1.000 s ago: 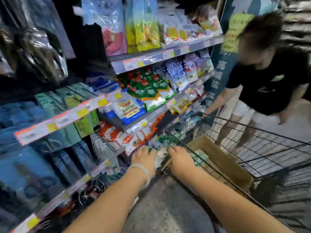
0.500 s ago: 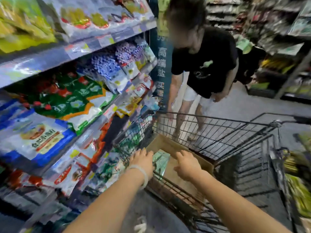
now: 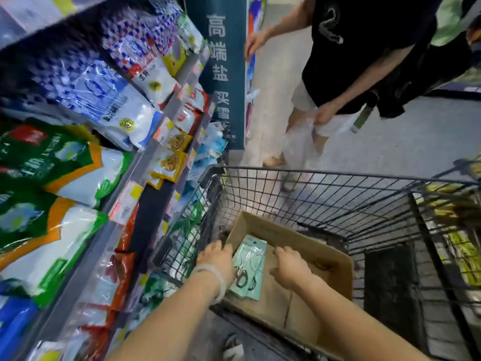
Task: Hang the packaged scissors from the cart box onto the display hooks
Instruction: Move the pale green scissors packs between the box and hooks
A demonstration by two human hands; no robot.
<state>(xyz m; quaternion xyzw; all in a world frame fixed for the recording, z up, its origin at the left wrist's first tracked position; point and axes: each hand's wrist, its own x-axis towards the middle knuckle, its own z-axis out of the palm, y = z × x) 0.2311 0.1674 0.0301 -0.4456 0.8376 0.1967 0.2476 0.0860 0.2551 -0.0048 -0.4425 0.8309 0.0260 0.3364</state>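
A pale green pack of scissors (image 3: 251, 259) lies tilted in the left end of the open cardboard box (image 3: 335, 259), on top of more such packs. The box stands in the wire shopping cart (image 3: 312, 175). My left hand (image 3: 216, 257), with a pale band on its wrist, grips the pack's left edge from above. Just right of the pack, my right hand (image 3: 289, 267) hovers inside the box with loosely bent fingers and nothing in it. No display hooks are in view.
Shelves (image 3: 156, 142) packed with bags of salt and snacks run close along the cart's left side. A dark blue sign panel (image 3: 221, 74) stands at the shelf end. A person in a black shirt (image 3: 364, 48) stands beyond the cart, holding a clear plastic bag (image 3: 299, 142).
The view has swung right and down from the shelves to the cart. Both hands have moved into the box, and the right hand has drawn apart from the pack.
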